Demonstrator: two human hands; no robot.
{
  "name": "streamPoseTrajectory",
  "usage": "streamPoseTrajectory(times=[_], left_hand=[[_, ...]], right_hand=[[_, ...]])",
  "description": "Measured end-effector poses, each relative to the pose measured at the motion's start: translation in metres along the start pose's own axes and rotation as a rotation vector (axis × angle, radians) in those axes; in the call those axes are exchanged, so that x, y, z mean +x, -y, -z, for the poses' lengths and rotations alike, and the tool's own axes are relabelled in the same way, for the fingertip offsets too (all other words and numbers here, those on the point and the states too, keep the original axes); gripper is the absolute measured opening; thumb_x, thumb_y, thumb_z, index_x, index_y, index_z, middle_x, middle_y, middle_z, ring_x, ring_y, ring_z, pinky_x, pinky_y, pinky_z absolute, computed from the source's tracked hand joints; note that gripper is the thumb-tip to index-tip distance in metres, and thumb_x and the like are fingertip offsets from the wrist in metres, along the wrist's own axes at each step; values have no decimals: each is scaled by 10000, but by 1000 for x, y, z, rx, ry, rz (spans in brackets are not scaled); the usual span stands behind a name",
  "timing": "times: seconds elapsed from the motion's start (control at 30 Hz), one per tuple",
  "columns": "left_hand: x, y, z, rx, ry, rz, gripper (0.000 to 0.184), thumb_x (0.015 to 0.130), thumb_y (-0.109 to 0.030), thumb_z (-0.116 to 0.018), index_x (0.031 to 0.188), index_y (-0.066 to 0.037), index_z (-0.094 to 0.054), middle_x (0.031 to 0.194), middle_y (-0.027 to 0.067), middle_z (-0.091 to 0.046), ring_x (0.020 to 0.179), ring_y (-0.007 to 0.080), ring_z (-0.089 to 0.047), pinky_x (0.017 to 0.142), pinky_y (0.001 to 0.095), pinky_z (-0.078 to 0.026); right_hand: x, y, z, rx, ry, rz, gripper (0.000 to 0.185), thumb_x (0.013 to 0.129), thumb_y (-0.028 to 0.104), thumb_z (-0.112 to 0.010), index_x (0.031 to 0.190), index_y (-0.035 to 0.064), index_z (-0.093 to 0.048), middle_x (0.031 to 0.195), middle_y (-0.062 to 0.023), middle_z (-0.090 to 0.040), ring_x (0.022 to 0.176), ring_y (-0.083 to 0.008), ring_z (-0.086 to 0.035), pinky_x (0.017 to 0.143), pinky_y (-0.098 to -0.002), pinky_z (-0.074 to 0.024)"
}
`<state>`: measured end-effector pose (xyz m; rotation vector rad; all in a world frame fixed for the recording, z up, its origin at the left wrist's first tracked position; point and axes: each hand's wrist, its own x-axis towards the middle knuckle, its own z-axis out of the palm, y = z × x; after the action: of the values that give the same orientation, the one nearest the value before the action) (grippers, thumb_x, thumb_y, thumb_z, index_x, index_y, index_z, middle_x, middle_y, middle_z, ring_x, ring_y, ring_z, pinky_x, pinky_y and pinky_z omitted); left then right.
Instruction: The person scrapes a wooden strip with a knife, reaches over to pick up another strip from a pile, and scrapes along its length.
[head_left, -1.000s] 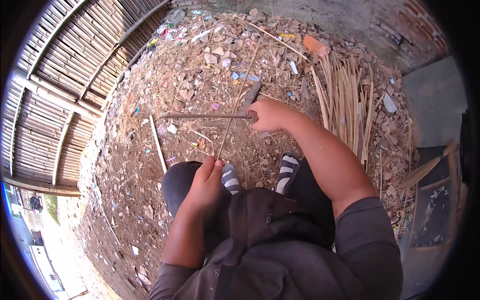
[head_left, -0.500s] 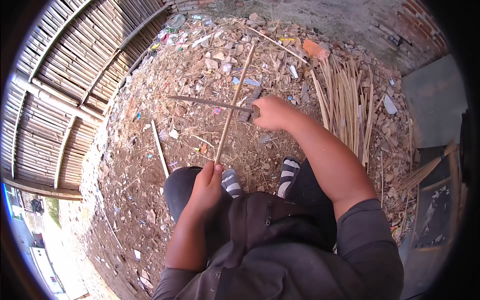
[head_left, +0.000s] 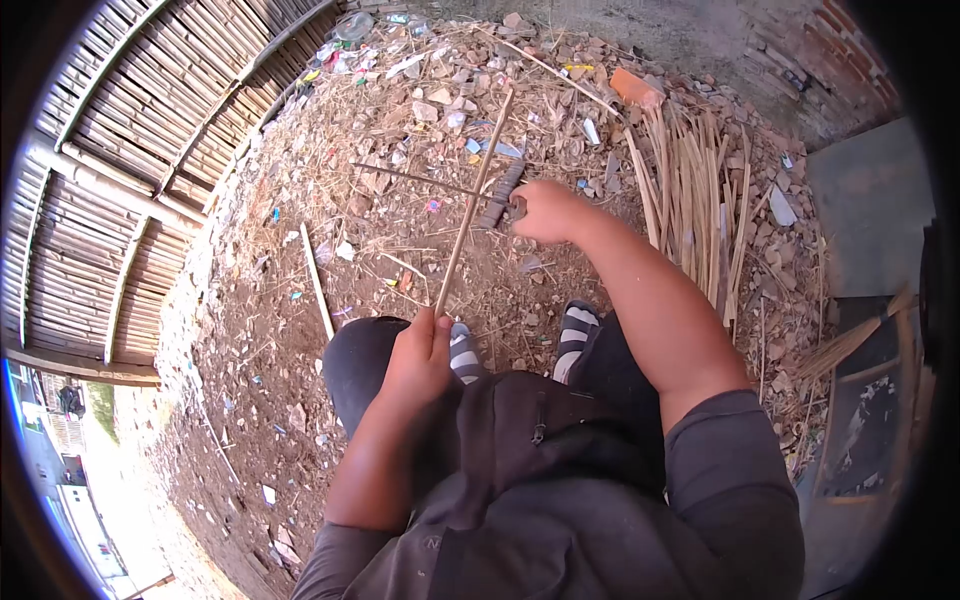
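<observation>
Littered ground (head_left: 250, 370) fills the middle of the frame, with a bamboo wall (head_left: 130, 120) at upper left and a pile of sticks (head_left: 690, 190) at upper right. A long stick (head_left: 459, 250) slants through the centre, its lower end in the left hand (head_left: 420, 355), fingers closed around it. The right hand (head_left: 548, 212) has its fingers curled tight on a knife (head_left: 420, 180), whose blade crosses the stick.

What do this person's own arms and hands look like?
The left hand and right hand are bare, with no gloves or wristwear visible. Plain, dark grey short sleeves end near the elbows, leaving the forearms uncovered.
</observation>
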<state>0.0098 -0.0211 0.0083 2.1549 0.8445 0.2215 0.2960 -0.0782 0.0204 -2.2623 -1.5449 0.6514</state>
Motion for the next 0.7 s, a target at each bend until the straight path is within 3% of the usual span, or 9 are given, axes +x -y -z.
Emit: streamPoseTrajectory(times=[0.1,0.23,0.33,0.37,0.47,0.5,0.6,0.63,0.7], left_hand=[[2,0,5,-4,1,28,278,1074,-236,-492,947,10,-516,730,204,-598,674,339,-604,642,439,-465],[-1,0,3,-6,21,-15,279,1075,-239,-492,945,7,-518,724,199,-595,667,328,-596,639,433,-463],[-1,-2,2,-14,17,-4,273,1075,-235,-494,951,6,-523,723,195,-595,666,322,-594,638,431,-461],[-1,-2,5,-11,17,11,271,1075,-234,-495,950,6,-524,724,194,-596,668,321,-594,638,430,-461],[-2,-5,6,-48,22,13,270,1074,-231,-497,945,5,-523,729,190,-599,672,309,-593,640,426,-461],[-3,-5,7,-63,28,8,270,1073,-230,-498,942,5,-522,731,188,-600,673,303,-592,641,424,-461],[-5,-3,2,-54,38,-5,268,1072,-228,-504,935,1,-525,727,177,-593,671,270,-578,642,411,-459],[-4,-6,4,-82,38,7,261,1072,-228,-511,947,0,-531,717,162,-584,668,227,-560,637,395,-457],[1,-1,6,-87,38,29,258,1073,-226,-511,950,0,-531,713,147,-577,672,205,-553,633,384,-455]], right_hand=[[2,-6,0,-3,-141,-8,282,751,212,-686,979,46,-699,886,-169,-704,894,-363,-695,779,-488,-546],[-24,23,13,-209,6,124,282,757,217,-686,985,52,-701,887,-174,-705,901,-371,-696,784,-487,-549],[8,-21,0,97,-105,-70,282,756,214,-685,995,66,-711,913,-182,-715,901,-374,-699,796,-492,-554],[8,-22,1,58,-69,-109,271,762,213,-681,992,76,-720,927,-187,-721,901,-371,-701,798,-490,-554],[-6,3,5,29,-122,39,258,772,210,-678,985,71,-721,923,-189,-719,897,-368,-702,794,-479,-554],[-16,17,11,-90,-40,75,268,776,205,-677,1002,67,-718,915,-188,-716,899,-370,-701,800,-476,-555],[-1,-11,7,-29,-77,-29,267,780,208,-676,1004,69,-713,911,-177,-713,909,-372,-699,806,-481,-553],[13,-41,-8,164,-259,-90,241,790,221,-676,973,70,-713,904,-165,-712,915,-371,-696,802,-487,-547],[9,-30,2,80,-262,-56,220,786,216,-677,949,73,-711,908,-161,-713,918,-369,-695,801,-487,-546]])
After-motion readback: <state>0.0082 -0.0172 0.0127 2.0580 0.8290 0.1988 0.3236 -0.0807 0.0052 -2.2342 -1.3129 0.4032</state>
